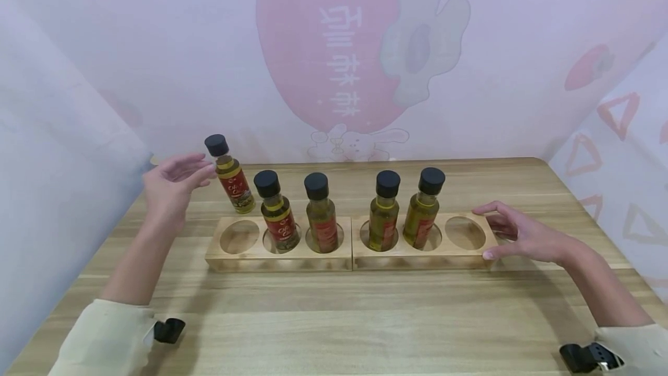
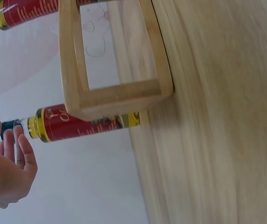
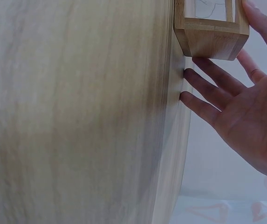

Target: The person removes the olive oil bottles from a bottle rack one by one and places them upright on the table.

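An oil bottle with a black cap and red label stands behind the left end of a wooden rack. My left hand is beside that bottle, loosely curved, thumb tip right at its neck. In the left wrist view, the fingers overlap the black cap. A second wooden rack lies end to end with the first. My right hand grips its right end, thumb at the front corner and forefinger at the back. From the right wrist view, the other fingers extend past the rack's end.
Two bottles, one with a red label facing forward and another, fill the left rack's middle and right holes. The right rack bears two more, one left and one middle. Behind the wooden table hangs a printed pale curtain.
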Available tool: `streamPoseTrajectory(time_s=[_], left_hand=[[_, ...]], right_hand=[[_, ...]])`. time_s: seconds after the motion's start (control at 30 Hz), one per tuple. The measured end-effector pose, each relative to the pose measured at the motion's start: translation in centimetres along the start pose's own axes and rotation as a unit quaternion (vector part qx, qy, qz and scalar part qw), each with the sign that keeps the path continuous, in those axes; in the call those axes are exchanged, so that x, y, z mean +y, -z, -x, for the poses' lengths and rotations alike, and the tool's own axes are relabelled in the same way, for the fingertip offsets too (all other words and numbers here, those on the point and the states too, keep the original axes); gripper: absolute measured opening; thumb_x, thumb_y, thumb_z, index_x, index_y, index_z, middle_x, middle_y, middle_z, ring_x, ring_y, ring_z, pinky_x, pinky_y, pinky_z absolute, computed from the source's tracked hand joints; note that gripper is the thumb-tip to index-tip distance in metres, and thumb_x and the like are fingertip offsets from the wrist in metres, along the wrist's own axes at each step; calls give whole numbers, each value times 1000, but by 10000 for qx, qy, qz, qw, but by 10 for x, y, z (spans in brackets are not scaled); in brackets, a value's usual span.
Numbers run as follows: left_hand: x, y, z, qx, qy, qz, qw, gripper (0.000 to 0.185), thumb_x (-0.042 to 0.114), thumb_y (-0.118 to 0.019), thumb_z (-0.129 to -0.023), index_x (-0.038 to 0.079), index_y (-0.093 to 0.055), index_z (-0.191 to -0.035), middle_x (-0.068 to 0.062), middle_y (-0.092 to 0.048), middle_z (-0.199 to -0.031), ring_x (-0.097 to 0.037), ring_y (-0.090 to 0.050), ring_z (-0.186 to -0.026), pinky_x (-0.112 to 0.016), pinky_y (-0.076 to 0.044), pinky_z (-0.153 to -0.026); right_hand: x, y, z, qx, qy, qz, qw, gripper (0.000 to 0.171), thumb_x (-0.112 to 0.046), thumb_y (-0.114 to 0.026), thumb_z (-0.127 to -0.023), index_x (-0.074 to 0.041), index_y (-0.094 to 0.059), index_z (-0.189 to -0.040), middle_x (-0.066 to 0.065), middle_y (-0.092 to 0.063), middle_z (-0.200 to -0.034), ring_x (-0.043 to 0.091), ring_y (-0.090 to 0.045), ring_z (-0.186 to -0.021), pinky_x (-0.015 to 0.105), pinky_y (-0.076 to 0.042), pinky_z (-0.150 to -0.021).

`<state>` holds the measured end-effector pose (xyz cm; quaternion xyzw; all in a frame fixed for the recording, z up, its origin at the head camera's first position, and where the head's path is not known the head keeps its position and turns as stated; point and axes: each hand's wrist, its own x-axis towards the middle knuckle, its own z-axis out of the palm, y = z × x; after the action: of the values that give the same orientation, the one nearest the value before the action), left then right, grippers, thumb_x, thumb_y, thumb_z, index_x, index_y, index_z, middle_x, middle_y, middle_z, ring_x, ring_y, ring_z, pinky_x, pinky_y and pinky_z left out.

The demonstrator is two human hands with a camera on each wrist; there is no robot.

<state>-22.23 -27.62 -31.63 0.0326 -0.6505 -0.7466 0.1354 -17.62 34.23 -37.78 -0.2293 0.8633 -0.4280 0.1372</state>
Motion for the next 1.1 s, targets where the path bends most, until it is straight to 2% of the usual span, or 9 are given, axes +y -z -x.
streamPoseTrajectory(time_s=[0.17,0.33,0.5,0.73,0.9,0.97,1.1], left_hand=[[0,-10,5,-16,-186,-222,9996,20,2,-84,-86,9,-77,-104,5,-79,-87,-8,-74,-72,-18,-61,-71],[0,-19,9,-199,-345,-404,9984,20,4,-85,-86,5,-77,-105,6,-79,-87,-8,-74,-73,-18,-60,-70],[-1,-26,13,-589,-447,-357,9966,19,3,-82,-89,1,-76,-106,4,-79,-86,-9,-75,-73,-19,-61,-72],[1,-33,17,-1008,-680,-297,9921,13,10,-79,-94,8,-78,-106,-1,-80,-93,-12,-77,-80,-21,-61,-81],[1,-36,19,-1475,-860,-241,9850,14,8,-72,-99,7,-76,-112,-1,-80,-101,-13,-77,-88,-24,-62,-83],[0,-36,19,-1672,-881,-279,9816,16,8,-69,-101,7,-75,-115,-1,-79,-104,-13,-77,-91,-25,-61,-85],[-1,-37,21,-1951,-893,-446,9757,19,9,-66,-103,6,-73,-121,1,-78,-110,-11,-76,-96,-25,-60,-90]], right_hand=[[2,0,-2,-21,44,-29,10000,75,-4,-84,-85,-1,-40,-146,34,-53,-144,56,-47,-135,17,-46,-99],[2,0,-3,-22,81,-37,10000,75,-4,-83,-85,-1,-40,-146,34,-53,-144,56,-47,-134,17,-45,-100],[0,-2,-3,-7,83,-19,10000,74,-4,-84,-85,-1,-41,-146,32,-54,-144,54,-48,-134,16,-45,-100],[1,-1,-2,-8,65,-8,10000,74,-4,-83,-86,-1,-40,-146,33,-53,-144,56,-49,-133,17,-47,-98],[1,-1,-1,21,72,42,10000,74,-4,-83,-86,-2,-41,-146,32,-53,-144,54,-50,-133,16,-46,-98],[1,-1,-1,47,49,67,10000,73,-5,-84,-86,-3,-42,-146,30,-54,-144,46,-53,-133,16,-46,-99],[2,-2,-1,61,65,24,10000,73,-7,-84,-86,-3,-42,-145,31,-54,-144,9,-55,-130,14,-44,-101]])
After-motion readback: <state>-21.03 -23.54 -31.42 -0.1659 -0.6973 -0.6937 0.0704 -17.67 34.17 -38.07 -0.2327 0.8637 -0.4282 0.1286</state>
